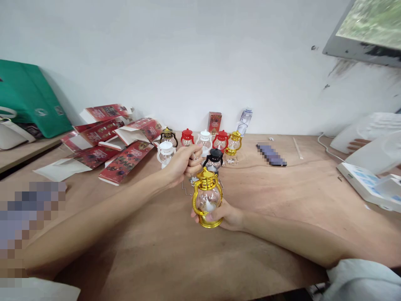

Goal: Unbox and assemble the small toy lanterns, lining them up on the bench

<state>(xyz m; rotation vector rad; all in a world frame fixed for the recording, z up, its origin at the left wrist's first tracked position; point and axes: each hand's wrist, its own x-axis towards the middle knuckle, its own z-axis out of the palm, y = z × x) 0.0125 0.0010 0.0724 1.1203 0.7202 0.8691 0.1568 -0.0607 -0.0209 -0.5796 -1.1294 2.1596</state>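
Observation:
My right hand [230, 215] is wrapped round the lower part of a gold toy lantern [207, 196], holding it upright above the table. Its clear globe has a white candle shape inside. Left of and above its top, my left hand [184, 163] is closed, with a thin pale sliver at the fingers too small to name. Just behind are a black lantern [214, 159] and a white lantern [166, 152]. Bent wire pieces [187, 190] lie partly hidden behind the held lantern.
Several more lanterns stand in a back row, including a red one [187, 137]. Opened red boxes [125, 163] are heaped at left. A bottle [244, 120], a pixelated dark object [271, 154] and a white power strip [369, 186] are farther right. Another person's hand [360, 144] shows at right.

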